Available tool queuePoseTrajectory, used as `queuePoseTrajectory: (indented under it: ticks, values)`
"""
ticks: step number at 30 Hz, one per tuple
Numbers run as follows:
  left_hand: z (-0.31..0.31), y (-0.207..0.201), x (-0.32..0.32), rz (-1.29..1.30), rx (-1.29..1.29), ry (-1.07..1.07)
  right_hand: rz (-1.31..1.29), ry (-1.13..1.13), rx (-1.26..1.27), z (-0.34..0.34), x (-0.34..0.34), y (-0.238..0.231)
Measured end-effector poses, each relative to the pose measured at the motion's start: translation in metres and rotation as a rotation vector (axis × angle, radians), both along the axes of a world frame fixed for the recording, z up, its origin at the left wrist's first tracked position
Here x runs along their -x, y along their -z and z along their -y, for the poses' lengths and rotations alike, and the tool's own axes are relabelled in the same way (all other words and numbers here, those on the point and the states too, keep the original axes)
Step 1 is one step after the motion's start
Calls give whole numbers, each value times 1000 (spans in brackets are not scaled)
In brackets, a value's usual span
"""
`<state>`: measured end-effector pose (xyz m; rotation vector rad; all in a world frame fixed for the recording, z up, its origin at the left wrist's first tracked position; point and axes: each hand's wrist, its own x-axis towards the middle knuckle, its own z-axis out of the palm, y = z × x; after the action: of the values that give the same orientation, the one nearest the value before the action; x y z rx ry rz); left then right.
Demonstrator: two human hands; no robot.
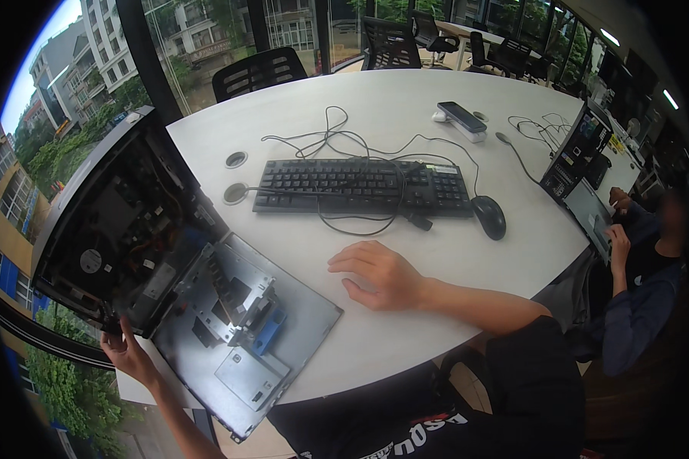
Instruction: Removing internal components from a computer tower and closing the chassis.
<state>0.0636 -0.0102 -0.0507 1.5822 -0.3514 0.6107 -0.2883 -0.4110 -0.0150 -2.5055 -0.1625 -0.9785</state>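
Nearest the camera, along the lower edge: one black shirt (337,415) with white lettering. At left, upright and open, one computer case (126,237), dark inside, with parts and wiring in view. At its near lower corner, one left hand (132,359), fingers against the case; cannot tell how firmly closed, with fingertips partly hidden. Adjoining the case and flat on the white surface (398,344), one metal side panel (306,325), bearing one bracket (220,310) and one blue part (269,330). Lies to the right of the left hand. Farther right, two round openings (236,159) beside the left end of one black keyboard (337,183). Across the keyboard, black cables (412,169), too tangled to count. In front of the keyboard, one right hand (383,277), loosely curled and released; holds nothing. Near the panel's right corner but apart from it, and well apart from the case. Behind the keyboard, one dark phone (461,116) on one white box (471,135). Just beyond the keyboard's right end, one black mouse (488,217). At far right, one second case (578,153), also open, with two hands of a co-worker (618,241) near it.
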Motion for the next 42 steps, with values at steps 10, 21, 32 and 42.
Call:
queuePoseTrajectory:
  ticks: [10,21,32,42]
  values:
    - [8,-12,0,24,-146,-149,-14,-21,-15,-1,2,-1]
    - [20,-8,6,97,-108,-175,-20,-17,-36,1,9,-3]
    - [4,-28,11,127,-411,-423,-26,-30,-86,-3,3,-3]
    - [43,-35,30,174,-343,-367,-156,24,-114,-1,20,-17]
